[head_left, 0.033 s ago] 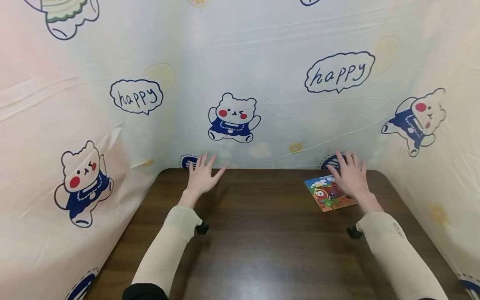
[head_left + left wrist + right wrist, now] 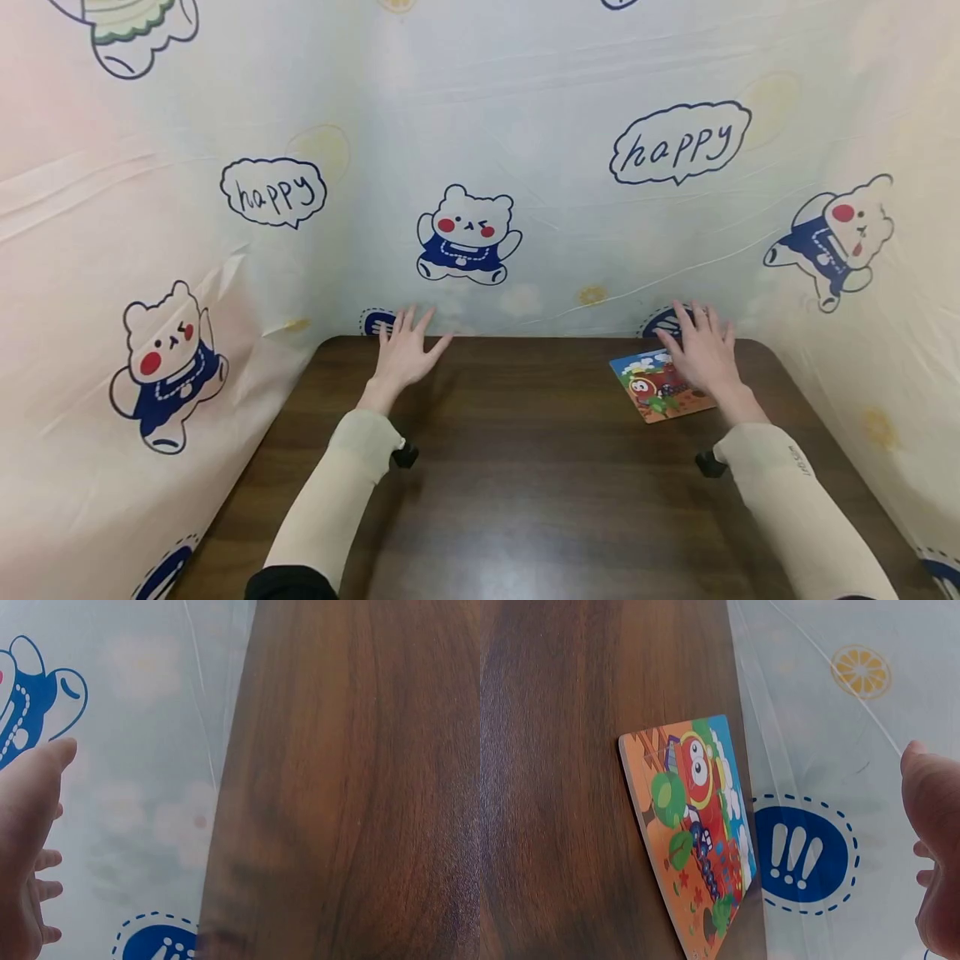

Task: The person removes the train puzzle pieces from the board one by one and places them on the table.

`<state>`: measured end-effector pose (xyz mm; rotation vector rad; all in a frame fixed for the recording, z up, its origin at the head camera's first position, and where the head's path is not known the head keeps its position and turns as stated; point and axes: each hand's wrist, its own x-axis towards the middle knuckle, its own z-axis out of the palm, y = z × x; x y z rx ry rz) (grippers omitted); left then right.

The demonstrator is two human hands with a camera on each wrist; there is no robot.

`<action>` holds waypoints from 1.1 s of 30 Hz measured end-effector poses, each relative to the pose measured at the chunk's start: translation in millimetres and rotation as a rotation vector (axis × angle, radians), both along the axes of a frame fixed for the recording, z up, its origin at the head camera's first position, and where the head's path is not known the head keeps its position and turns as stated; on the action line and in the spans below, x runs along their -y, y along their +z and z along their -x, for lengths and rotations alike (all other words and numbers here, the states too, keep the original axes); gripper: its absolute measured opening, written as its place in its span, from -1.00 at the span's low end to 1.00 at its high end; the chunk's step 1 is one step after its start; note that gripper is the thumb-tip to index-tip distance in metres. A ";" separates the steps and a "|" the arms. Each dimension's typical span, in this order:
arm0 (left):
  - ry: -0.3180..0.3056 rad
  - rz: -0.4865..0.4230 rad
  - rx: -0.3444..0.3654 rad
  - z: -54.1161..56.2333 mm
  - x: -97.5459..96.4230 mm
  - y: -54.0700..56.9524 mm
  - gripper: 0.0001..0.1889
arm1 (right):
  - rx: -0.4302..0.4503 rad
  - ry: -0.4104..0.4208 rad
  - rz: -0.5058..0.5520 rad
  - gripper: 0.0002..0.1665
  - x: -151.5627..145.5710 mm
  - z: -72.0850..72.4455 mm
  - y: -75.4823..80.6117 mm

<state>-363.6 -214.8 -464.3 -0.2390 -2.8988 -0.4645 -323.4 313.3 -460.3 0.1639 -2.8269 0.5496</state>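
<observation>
A thin, flat board (image 2: 654,398) printed with a colourful cartoon lies at the table's far right; in the right wrist view the same picture board (image 2: 697,832) shows a red big-eyed figure and green leaves. My right hand (image 2: 703,354) is over its right part, fingers spread and straight, and hides that part in the head view. On the far left my left hand (image 2: 401,358) hovers near the table's back edge with fingers spread, holding nothing. The thumb and fingertips of the left hand (image 2: 30,840) show at the edge of the left wrist view.
The dark brown wooden table (image 2: 510,467) has rounded back corners. A pale curtain (image 2: 555,167) with bear prints and "happy" bubbles encloses it at the back and sides. Small black devices, one on the left wrist (image 2: 406,455), sit below the sleeve cuffs.
</observation>
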 end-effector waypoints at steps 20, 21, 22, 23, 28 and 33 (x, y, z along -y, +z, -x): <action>-0.024 0.012 0.040 -3.0 -23.4 6.1 -0.09 | 0.015 0.012 -0.024 0.03 -14.1 10.8 -14.4; -0.025 0.011 0.040 -2.9 -24.2 5.7 -0.10 | 0.016 0.013 -0.023 0.03 -14.0 11.0 -14.5; -0.026 0.008 0.039 -2.6 -25.2 5.5 -0.10 | 0.017 0.013 -0.023 0.04 -14.0 11.4 -14.5; -0.028 0.008 0.039 -2.3 -26.4 5.6 -0.09 | 0.019 0.012 -0.023 0.05 -14.3 11.8 -14.7; -0.045 -0.001 0.046 -2.3 -36.0 4.4 -0.08 | 0.028 0.009 -0.025 0.09 -19.1 12.4 -15.0; -0.047 -0.004 0.078 -3.6 -47.4 -3.0 -0.07 | 0.038 0.013 -0.038 0.09 -26.0 10.0 -17.8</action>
